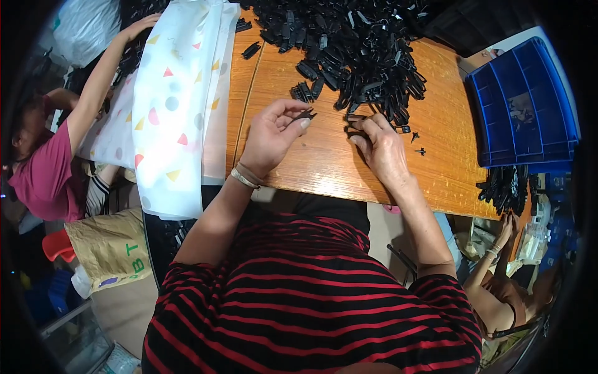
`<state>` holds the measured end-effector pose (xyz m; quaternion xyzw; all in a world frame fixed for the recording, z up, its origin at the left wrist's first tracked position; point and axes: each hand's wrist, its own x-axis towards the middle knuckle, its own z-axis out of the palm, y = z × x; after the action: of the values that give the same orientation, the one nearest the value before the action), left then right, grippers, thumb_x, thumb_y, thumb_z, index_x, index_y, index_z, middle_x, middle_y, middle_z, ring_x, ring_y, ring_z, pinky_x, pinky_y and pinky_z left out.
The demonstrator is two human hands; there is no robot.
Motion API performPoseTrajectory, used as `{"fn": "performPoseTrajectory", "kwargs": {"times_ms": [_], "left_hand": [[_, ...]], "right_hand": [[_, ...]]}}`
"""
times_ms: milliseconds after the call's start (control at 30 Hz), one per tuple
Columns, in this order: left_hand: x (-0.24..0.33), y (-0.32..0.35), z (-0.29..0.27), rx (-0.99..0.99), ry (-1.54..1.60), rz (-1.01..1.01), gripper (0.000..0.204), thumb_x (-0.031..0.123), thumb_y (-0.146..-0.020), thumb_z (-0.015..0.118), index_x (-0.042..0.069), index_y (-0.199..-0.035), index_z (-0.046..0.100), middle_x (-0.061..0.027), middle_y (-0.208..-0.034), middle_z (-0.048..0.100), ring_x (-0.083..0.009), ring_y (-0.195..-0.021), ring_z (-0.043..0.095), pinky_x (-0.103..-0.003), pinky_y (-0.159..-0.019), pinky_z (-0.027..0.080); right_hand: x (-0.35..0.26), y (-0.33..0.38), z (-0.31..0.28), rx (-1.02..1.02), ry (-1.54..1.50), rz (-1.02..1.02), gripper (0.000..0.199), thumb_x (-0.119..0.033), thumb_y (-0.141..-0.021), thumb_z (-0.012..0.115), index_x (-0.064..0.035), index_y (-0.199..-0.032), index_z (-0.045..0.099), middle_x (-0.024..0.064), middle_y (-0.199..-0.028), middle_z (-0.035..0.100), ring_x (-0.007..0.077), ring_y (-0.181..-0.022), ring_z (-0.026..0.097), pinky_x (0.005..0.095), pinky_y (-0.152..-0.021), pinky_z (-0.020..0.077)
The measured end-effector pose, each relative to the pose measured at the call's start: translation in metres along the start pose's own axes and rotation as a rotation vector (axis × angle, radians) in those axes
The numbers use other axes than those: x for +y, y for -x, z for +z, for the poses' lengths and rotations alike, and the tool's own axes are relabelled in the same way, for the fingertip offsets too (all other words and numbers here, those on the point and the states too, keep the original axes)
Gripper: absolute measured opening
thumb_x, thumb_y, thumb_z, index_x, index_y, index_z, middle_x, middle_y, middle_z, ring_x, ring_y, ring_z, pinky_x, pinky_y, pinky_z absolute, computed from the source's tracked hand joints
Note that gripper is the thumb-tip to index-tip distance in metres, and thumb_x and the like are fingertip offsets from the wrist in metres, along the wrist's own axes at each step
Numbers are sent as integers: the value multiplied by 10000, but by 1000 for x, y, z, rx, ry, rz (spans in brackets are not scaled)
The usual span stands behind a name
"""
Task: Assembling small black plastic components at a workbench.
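Here, in the head view, we note our left hand (269, 135) pinching a small black clip (304, 115) over the counter (324, 165) near its front edge. Our right hand (380, 146) grips another black piece (354, 129) beside the black clip pile (355, 50) at the far edge.

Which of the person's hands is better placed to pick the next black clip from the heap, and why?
Probably the right hand: its fingers rest at the near edge of the heap of black clips, touching pieces there. The left hand sits farther from it and already pinches a black clip.
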<state>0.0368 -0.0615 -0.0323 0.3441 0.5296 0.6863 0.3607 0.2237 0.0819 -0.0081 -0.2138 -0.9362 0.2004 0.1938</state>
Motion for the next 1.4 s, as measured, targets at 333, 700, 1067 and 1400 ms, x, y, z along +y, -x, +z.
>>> {"fn": "performPoseTrajectory", "kwargs": {"times_ms": [333, 700, 1067, 1400], "left_hand": [[10, 5, 10, -41, 200, -151, 294, -23, -894, 611, -46, -1184, 572, -85, -1027, 657, -115, -938, 628, -227, -852, 508], [3, 13, 6, -25, 262, -81, 295, 8, -907, 609, -43, -1196, 579, -56, -984, 664, -84, -854, 625, -209, -779, 512], [1, 12, 7, -14, 15, 116, 282, 2, -928, 584, -29, -1208, 600, -24, -1008, 597, -50, -802, 570, -181, -709, 476], [3, 22, 13, 46, -158, 217, 294, -23, -857, 634, -11, -1151, 647, -47, -995, 576, -80, -795, 549, -208, -683, 473]], "right_hand": [[-31, -12, 3, 121, -243, -81, 243, -6, -833, 679, 1, -1073, 647, 126, -946, 609, 229, -802, 656, 329, -631, 532], [-47, -6, 30, 83, -581, 102, 208, -10, -878, 656, 35, -1078, 623, 53, -937, 579, 79, -713, 570, 210, -615, 457], [-56, -11, 33, 170, -545, 42, 196, 20, -871, 651, 29, -1065, 628, 65, -927, 575, 85, -705, 570, 219, -604, 471], [-60, -7, 42, 291, -376, -82, 237, 33, -794, 690, 9, -1027, 652, 111, -886, 618, 201, -696, 608, 277, -622, 488]]}}
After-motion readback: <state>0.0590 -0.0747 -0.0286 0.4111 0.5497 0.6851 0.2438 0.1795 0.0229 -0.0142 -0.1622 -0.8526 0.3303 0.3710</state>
